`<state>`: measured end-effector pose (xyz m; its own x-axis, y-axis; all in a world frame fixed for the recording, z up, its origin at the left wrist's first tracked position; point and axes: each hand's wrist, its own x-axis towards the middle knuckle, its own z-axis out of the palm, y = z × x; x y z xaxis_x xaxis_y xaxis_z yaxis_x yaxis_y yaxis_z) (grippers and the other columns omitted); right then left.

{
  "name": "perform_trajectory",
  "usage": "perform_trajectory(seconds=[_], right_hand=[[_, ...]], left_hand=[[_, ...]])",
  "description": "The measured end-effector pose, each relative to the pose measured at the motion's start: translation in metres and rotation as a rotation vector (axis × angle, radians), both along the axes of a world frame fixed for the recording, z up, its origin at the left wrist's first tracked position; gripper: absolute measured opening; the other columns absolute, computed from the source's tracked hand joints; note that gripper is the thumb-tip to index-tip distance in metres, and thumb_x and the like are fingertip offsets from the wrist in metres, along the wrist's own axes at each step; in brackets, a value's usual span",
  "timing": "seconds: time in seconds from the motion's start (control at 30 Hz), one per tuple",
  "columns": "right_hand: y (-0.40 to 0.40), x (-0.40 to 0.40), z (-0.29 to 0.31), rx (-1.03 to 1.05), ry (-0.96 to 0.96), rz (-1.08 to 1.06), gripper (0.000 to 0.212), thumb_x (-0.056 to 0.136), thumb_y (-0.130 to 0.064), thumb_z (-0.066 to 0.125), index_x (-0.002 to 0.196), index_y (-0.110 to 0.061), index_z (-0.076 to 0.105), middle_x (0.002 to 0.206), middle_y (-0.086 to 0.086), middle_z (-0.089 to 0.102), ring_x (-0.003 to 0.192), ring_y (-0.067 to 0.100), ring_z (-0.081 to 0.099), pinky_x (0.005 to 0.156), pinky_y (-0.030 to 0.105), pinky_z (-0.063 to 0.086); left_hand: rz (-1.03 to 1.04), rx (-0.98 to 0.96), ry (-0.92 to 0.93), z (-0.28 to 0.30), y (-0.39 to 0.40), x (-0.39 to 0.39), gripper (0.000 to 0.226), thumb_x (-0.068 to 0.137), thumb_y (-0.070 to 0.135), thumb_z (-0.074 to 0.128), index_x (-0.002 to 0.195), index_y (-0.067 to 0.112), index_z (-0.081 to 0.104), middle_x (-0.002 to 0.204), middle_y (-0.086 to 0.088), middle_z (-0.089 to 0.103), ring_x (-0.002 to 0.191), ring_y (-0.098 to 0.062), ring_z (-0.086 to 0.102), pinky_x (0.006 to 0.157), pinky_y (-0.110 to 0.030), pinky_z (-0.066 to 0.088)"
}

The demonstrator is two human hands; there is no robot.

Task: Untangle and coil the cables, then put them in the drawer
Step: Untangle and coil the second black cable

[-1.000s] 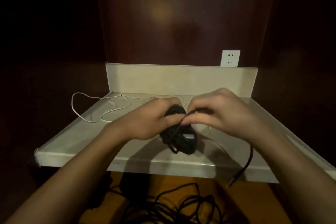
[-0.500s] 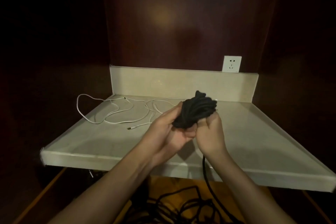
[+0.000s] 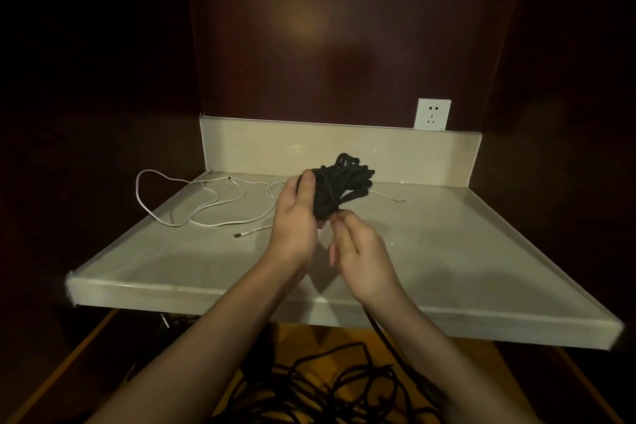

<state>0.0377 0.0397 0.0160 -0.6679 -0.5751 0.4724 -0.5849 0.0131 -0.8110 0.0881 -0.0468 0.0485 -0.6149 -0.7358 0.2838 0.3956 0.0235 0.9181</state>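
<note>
The left hand (image 3: 294,217) grips the coiled black cable bundle (image 3: 340,188) up above the pale countertop (image 3: 464,251), thumb pressed on its near side, the coil sticking out up and to the right of the fist. Just below it the right hand (image 3: 361,258) pinches the bundle's loose tail, which drops past the counter's front edge to a black cable tangle (image 3: 344,385) in the open drawer (image 3: 581,382). A white cable (image 3: 192,206) sprawls on the counter, left of the hands.
</note>
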Motion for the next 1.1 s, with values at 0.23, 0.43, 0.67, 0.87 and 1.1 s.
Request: perform_trajectory(seconds=[0.23, 0.43, 0.67, 0.87, 1.1], right_hand=[[0.003, 0.011, 0.006, 0.133, 0.065, 0.017, 0.031, 0.104, -0.011, 0.039, 0.081, -0.009, 0.059, 0.067, 0.002, 0.062, 0.062, 0.011, 0.059, 0.061, 0.027, 0.045], [0.015, 0.018, 0.011, 0.199, -0.057, 0.158, 0.021, 0.104, -0.014, 0.042, 0.094, -0.004, 0.058, 0.060, -0.001, 0.058, 0.043, 0.001, 0.046, 0.052, 0.021, 0.035], [0.060, 0.010, 0.057, 0.119, -0.364, 0.596, 0.018, 0.095, 0.008, 0.052, 0.106, -0.002, 0.062, 0.070, 0.010, 0.055, 0.048, 0.011, 0.042, 0.046, 0.022, 0.037], [0.075, -0.014, 0.090, 0.402, 0.085, 0.579, 0.025, 0.095, -0.010, 0.061, 0.118, -0.020, 0.063, 0.078, 0.005, 0.067, 0.065, 0.029, 0.059, 0.062, 0.041, 0.050], [0.056, -0.013, 0.088, -0.060, 0.213, 0.383, 0.013, 0.092, -0.012, 0.062, 0.089, 0.000, 0.064, 0.060, 0.003, 0.054, 0.054, 0.002, 0.050, 0.054, 0.012, 0.039]], left_hand=[[0.410, -0.691, -0.027, -0.013, -0.009, -0.006, 0.027, 0.102, 0.037, 0.037, 0.111, 0.014, 0.048, 0.087, 0.007, 0.063, 0.081, -0.014, 0.065, 0.071, -0.035, 0.050], [0.599, -1.191, -0.115, -0.003, -0.023, -0.001, 0.032, 0.100, 0.042, 0.034, 0.112, 0.015, 0.046, 0.081, -0.008, 0.069, 0.065, -0.033, 0.065, 0.057, -0.030, 0.038], [0.408, -1.494, -0.160, -0.003, -0.041, 0.022, 0.027, 0.099, 0.040, 0.041, 0.108, 0.017, 0.055, 0.089, -0.003, 0.067, 0.077, -0.027, 0.064, 0.057, -0.036, 0.048], [-0.236, -1.334, -0.317, 0.025, -0.048, 0.042, 0.014, 0.101, 0.039, 0.051, 0.102, 0.026, 0.057, 0.082, 0.011, 0.063, 0.071, -0.010, 0.061, 0.064, -0.034, 0.048], [-0.609, -0.403, -0.100, 0.035, -0.027, 0.061, 0.019, 0.096, 0.034, 0.050, 0.094, 0.019, 0.062, 0.085, -0.005, 0.061, 0.076, -0.025, 0.054, 0.068, -0.033, 0.042]])
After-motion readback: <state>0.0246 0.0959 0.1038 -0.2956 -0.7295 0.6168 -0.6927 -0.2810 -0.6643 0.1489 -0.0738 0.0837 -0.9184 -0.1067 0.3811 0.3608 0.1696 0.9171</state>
